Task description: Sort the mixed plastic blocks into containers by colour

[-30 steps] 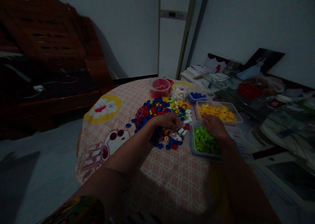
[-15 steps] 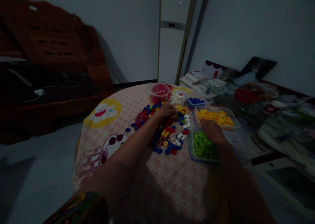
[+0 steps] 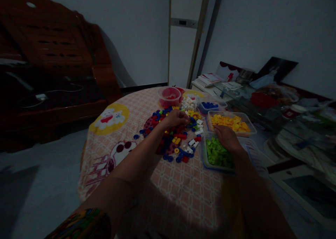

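Left hand (image 3: 180, 119) over a mixed brick heap (image 3: 177, 141), tabletop (image 3: 173, 183).
Its fingers are curled nearly closed; can't tell from here if a brick is pinched. Heap lies beneath and nearer the person, loose, roughly round, pointing nowhere. Right hand (image 3: 226, 136), farther from it, half-curled where green-brick box (image 3: 204, 155) meets yellow-brick box (image 3: 249, 132); grip unclear. Yellow-brick box's long axis runs sideways.

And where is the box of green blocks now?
In the head view, the plastic box of green blocks is at the right of the table, nearer the camera than the box of yellow blocks, partly hidden by the right hand.
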Available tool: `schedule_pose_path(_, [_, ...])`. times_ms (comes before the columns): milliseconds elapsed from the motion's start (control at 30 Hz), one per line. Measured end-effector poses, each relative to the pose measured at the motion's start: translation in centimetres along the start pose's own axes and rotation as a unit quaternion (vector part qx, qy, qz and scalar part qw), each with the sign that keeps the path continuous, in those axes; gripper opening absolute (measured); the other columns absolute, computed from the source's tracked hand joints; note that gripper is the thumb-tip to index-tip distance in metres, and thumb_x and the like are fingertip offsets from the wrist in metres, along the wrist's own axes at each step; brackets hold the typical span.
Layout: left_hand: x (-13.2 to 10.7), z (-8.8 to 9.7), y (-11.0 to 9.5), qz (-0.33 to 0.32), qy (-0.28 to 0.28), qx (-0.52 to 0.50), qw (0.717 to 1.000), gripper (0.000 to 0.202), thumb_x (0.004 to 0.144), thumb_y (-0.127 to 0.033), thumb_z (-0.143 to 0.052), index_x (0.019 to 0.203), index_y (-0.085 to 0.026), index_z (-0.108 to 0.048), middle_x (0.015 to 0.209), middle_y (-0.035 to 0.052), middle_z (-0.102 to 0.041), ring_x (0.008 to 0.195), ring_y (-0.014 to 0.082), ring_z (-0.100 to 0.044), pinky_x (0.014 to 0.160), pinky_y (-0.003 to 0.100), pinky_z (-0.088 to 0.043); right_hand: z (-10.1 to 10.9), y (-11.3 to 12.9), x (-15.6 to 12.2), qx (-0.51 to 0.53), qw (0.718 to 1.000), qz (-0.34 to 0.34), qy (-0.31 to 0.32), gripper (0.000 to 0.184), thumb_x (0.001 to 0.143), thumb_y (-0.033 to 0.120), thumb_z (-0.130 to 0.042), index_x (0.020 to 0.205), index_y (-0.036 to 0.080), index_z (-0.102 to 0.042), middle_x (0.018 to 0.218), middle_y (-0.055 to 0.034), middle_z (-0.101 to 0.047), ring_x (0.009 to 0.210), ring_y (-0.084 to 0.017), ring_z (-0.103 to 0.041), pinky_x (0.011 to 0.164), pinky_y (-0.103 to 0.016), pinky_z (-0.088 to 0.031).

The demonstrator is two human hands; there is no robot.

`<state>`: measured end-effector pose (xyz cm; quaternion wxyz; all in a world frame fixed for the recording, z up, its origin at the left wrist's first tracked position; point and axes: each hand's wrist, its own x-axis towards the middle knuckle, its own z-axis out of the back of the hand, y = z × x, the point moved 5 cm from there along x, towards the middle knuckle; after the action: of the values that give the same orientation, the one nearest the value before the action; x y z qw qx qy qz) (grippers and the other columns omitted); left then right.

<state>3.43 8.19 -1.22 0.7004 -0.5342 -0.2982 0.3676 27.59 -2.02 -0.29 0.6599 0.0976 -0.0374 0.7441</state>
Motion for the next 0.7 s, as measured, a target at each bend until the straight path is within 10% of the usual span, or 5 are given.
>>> schedule_pose_path(200, [-3.9, -3.2, -1.7, 0.001, 0.170, 0.216, 0.962, 0.004, 0.071, -0.011, -0.069, 0.070, -0.013, -0.073, 0.058, -0.0014, -0.066, 0.053, 0.0099, -0.059, 0.053, 0.018, -0.039, 0.1, 0.0, 0.0, -0.006, 1.000, -0.006, 0.009, 0.041, 0.102, 0.022, -0.036, 0.118, 0.014, -0.073, 0.120, -0.0151, -0.074, 0.111, -0.027, -0.069, 0.098, -0.035, -0.049])
schedule_pose_path(433, [-4.8, -6.2, -1.4, -0.006, 0.226, 0.393, 0.891, 0.010, 0.067, -0.008, -0.070, 0.071, -0.014, -0.077, 0.062, -0.0007, -0.068, 0.056, 0.0104, -0.054, 0.053, 0.021, -0.033, 0.0, 0.0, -0.1, -0.008, 1.000, 0.002, -0.002, 0.041, 0.102, 0.021, -0.036, 0.120, 0.014, -0.073, 0.122, -0.0157, -0.073, 0.111, -0.028, -0.069, 0.099, -0.038, -0.049])
schedule_pose_path(700, [-4.1, -5.6, -0.5, -0.011, 0.226, 0.292, 0.929, 0.010, 0.067, -0.006, -0.069, 0.069, -0.014, -0.074, 0.060, -0.0013, -0.067, 0.056, 0.0110, -0.058, 0.055, 0.020, -0.038, -0.2, -0.2, 0.0, 0.000, 1.000, -0.003, 0.000, 0.043, 0.102, 0.023, -0.036, 0.125, 0.011, -0.070, 0.125, -0.0164, -0.072, 0.114, -0.027, -0.067, 0.102, -0.038, -0.047])
